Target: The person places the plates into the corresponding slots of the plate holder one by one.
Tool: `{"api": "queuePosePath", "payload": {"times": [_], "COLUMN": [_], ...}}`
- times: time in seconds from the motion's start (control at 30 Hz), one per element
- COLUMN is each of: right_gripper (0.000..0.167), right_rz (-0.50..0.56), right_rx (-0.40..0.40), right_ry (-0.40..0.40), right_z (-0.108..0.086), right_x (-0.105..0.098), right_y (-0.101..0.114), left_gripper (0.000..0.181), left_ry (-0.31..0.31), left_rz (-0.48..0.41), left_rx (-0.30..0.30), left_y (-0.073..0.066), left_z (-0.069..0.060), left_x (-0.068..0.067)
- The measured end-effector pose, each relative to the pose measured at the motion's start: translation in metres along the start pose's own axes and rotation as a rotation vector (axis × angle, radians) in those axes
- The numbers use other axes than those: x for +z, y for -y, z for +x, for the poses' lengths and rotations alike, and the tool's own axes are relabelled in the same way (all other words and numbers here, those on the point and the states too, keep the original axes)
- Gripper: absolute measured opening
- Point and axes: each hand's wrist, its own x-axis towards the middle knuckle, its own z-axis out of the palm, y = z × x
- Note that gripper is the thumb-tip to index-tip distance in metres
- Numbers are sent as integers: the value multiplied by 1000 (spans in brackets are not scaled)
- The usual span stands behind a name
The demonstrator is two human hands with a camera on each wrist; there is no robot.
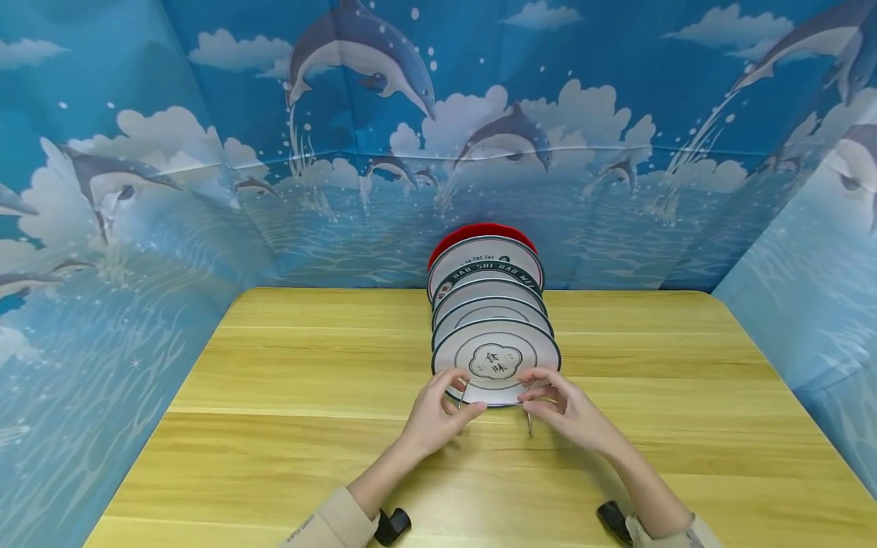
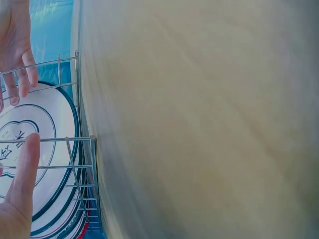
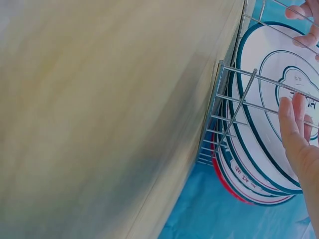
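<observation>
A row of several round plates stands on edge in a metal wire plate rack (image 2: 94, 172). The front plate (image 1: 496, 388) is white with dark green rings and a cloud-shaped emblem with characters. Behind it are similar white plates (image 1: 490, 289), one with a dark lettered band, and a red plate (image 1: 483, 229) at the back. My left hand (image 1: 438, 411) holds the rack's left front wires between thumb and fingers. Opposite it, my right hand (image 1: 574, 415) pinches the right front wires, its fingertips (image 3: 286, 112) close to the front plate's face.
The rack stands on a wood-grain table (image 1: 308, 365), toward its back edge. A blue dolphin-print cloth (image 1: 342, 190) hangs behind the table and along both sides. Dark wrist devices (image 1: 393, 527) are worn on both forearms, below beige sleeves (image 1: 332, 524).
</observation>
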Motion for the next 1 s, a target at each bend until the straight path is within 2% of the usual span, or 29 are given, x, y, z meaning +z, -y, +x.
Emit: {"api": "queuePosePath", "payload": {"times": [0.23, 0.5, 0.77, 0.83, 0.93, 1.0], "right_gripper": [35, 34, 35, 35, 36, 36], "right_rz": [20, 1, 1, 2, 2, 3], "right_rx": [42, 36, 51, 54, 62, 74], "right_ry": [9, -4, 9, 11, 12, 19], "right_z": [5, 12, 13, 13, 14, 14], "right_x": [1, 1, -3, -3, -3, -3], "right_y": [0, -3, -4, -4, -4, -4], "left_gripper": [40, 38, 34, 35, 35, 36], "left_ry": [-6, 2, 36, 35, 33, 41], "left_rz": [26, -14, -60, -57, -70, -61], "left_rx": [22, -11, -26, -28, -30, -35], "left_y": [3, 5, -28, -30, -27, -17], "left_z": [2, 9, 6, 5, 6, 7], "left_x": [-5, -8, -17, -18, -17, -16]}}
